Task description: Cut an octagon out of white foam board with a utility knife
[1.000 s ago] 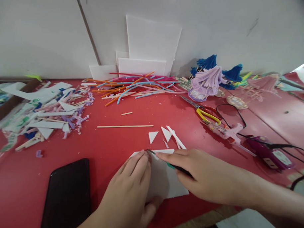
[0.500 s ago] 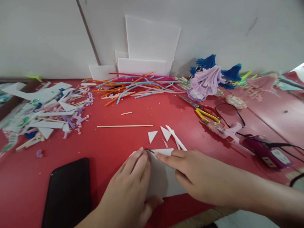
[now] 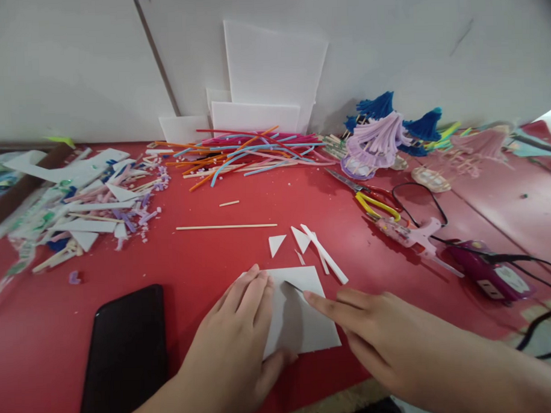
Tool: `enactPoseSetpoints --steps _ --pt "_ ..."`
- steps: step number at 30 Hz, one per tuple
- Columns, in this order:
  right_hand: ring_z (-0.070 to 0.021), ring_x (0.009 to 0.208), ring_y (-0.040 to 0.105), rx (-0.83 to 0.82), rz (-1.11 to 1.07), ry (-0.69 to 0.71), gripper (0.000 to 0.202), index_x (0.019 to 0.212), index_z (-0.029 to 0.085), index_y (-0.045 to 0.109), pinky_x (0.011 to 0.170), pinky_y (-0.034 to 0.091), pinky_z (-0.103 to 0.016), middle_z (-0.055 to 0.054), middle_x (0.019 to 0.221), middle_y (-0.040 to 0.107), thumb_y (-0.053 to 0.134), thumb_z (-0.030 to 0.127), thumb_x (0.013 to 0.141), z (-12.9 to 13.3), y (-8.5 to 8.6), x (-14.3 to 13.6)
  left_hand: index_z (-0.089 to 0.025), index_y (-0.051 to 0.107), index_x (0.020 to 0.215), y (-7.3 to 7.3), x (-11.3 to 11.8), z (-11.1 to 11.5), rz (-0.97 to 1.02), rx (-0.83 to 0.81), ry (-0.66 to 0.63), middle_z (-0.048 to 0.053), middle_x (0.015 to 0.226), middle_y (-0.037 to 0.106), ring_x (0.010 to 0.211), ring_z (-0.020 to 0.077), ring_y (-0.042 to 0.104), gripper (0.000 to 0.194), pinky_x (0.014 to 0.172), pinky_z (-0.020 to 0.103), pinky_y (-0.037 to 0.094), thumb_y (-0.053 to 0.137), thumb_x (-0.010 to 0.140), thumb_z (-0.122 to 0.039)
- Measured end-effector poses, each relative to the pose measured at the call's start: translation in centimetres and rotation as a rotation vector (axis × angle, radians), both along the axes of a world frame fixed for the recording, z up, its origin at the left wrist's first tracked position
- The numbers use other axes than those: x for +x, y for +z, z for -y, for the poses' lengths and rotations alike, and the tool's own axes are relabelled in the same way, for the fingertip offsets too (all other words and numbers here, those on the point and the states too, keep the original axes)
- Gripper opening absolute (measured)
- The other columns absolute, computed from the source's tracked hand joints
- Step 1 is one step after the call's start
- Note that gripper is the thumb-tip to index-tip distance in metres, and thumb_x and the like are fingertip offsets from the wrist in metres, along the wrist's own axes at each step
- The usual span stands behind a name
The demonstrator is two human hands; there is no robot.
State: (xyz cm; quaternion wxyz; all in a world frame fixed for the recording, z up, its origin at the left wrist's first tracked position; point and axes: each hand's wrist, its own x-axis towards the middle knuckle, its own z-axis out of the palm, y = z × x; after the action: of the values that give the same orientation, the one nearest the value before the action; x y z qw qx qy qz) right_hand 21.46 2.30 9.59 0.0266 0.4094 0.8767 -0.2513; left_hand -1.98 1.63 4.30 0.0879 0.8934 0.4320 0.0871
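A white foam sheet (image 3: 313, 325) lies flat on the red table near its front edge. My left hand (image 3: 230, 346) rests palm down over the sheet's left side, fingers stretched forward and the thumb near the front edge. My right hand (image 3: 374, 329) is closed around a thin dark blade (image 3: 293, 286), index finger along it; the handle is hidden in the hand. The blade's tip is over the upper middle of the sheet. Just beyond the sheet are white triangle pieces (image 3: 277, 245) and narrow white strips (image 3: 329, 260).
A black phone (image 3: 124, 356) lies left of my left hand. Beyond are a thin stick (image 3: 226, 227), colourful stems (image 3: 251, 153) and a scrap pile (image 3: 90, 207). At right are pliers (image 3: 375, 208), a pink glue gun (image 3: 412, 235), a purple device (image 3: 490, 271) and cables.
My right hand has moved right and slightly toward me, drawing the blade away from my left fingertips. More of the sheet shows. My left hand has stayed in place.
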Motion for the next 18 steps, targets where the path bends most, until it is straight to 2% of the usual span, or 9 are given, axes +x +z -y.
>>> enactPoseSetpoints --steps 3,6,10,14,18 --pt "-0.0268 0.081 0.070 -0.019 0.054 -0.007 0.065 0.142 0.018 0.049 0.068 0.060 -0.041 -0.015 0.117 0.069 0.043 0.005 0.078 1.1 -0.3 1.3 -0.001 0.050 0.131 0.2 -0.1 0.0 -0.020 -0.017 0.013 0.025 0.131 0.056 0.125 0.0421 0.047 0.072 0.095 0.056 0.050 0.066 0.078 -0.048" --pt "-0.0281 0.080 0.072 -0.019 0.083 -0.014 0.068 0.144 0.023 0.046 0.065 0.062 -0.044 -0.013 0.113 0.071 0.042 0.006 0.079 2.1 -0.4 2.5 -0.002 0.050 0.132 0.4 -0.2 -0.1 -0.049 -0.066 0.027 0.024 0.133 0.055 0.127 0.0413 0.045 0.074 0.096 0.054 0.050 0.063 0.080 -0.053" --pt "-0.0259 0.075 0.073 0.015 0.029 -0.061 0.074 0.148 0.031 0.037 0.062 0.064 -0.039 -0.010 0.108 0.073 0.041 0.005 0.079 3.2 -0.9 3.8 -0.006 0.048 0.134 0.5 -0.1 -0.1 -0.080 -0.109 0.055 0.020 0.136 0.053 0.130 0.0387 0.042 0.069 0.100 0.053 0.047 0.060 0.082 -0.050" --pt "-0.0250 0.087 0.073 0.050 -0.045 -0.088 0.080 0.150 0.034 0.031 0.071 0.063 -0.035 -0.007 0.115 0.071 0.042 0.002 0.077 4.6 -2.6 5.4 -0.006 0.044 0.137 0.1 -0.2 0.0 -0.068 -0.062 0.055 0.019 0.139 0.051 0.130 0.0368 0.041 0.070 0.100 0.051 0.047 0.060 0.081 -0.047" --pt "-0.0215 0.074 0.074 0.096 -0.114 -0.081 0.087 0.151 0.035 0.030 0.058 0.061 -0.026 -0.006 0.103 0.074 0.040 -0.001 0.073 5.7 -4.1 7.4 -0.006 0.045 0.136 0.0 -0.3 0.0 -0.083 -0.030 0.041 0.019 0.138 0.052 0.128 0.0369 0.043 0.072 0.096 0.049 0.050 0.062 0.080 -0.047"
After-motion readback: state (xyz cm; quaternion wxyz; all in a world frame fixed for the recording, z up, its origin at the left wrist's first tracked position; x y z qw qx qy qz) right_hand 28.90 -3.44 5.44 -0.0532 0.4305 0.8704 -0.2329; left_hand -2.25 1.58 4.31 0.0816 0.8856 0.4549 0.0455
